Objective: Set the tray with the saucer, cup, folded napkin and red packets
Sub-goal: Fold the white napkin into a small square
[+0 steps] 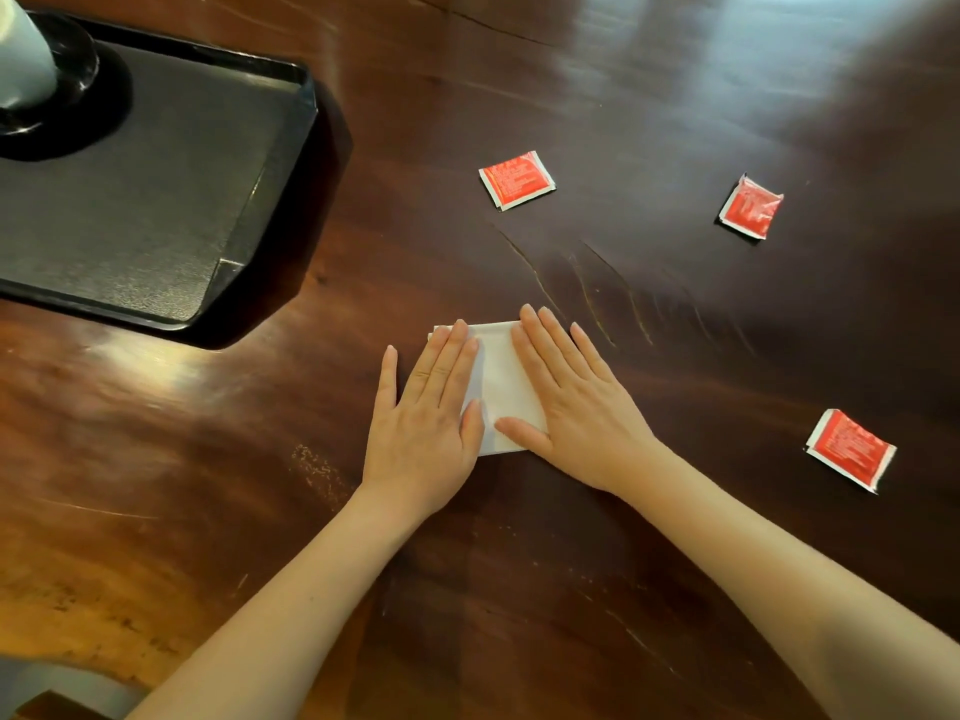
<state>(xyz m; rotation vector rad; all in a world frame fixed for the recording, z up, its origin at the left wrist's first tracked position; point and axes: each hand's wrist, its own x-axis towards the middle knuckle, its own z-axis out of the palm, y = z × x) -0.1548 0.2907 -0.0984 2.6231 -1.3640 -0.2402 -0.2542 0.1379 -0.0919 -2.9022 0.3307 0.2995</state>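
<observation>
A white folded napkin point(500, 379) lies flat on the dark wooden table. My left hand point(428, 418) rests palm down on its left half, my right hand point(574, 407) palm down on its right half, fingers spread, gripping nothing. Three red packets lie on the table: one point(517, 180) beyond the napkin, one point(751, 207) at the far right, one point(851, 449) to the right of my right hand. The black tray point(171, 189) sits at the upper left. On its far left stands a pale cup point(21, 59) on a black saucer point(78, 70), both cut by the frame edge.
The wooden table point(675, 324) has long scratches just beyond the napkin. A grey object point(62, 688) shows at the bottom left corner by the table's edge.
</observation>
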